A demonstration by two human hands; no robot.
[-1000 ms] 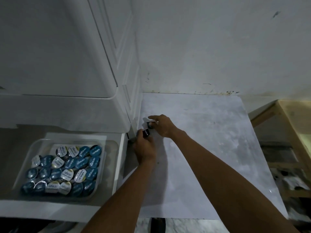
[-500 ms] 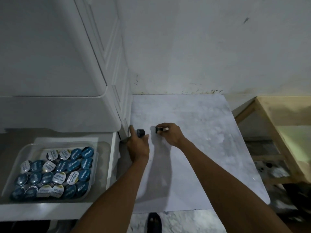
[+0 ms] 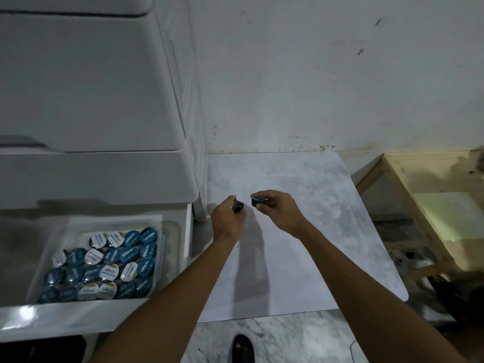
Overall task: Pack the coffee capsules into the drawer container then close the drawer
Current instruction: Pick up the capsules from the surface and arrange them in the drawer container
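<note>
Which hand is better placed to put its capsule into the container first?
Left, likely. The left hand grips the left capsule nearer the container in the open drawer. The right hand, gripping the right capsule, is farther away.

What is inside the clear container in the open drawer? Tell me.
The clear container holds coffee capsules, foil lids up, blue and white, packed close. Its floor and anything beneath them are covered.
</note>
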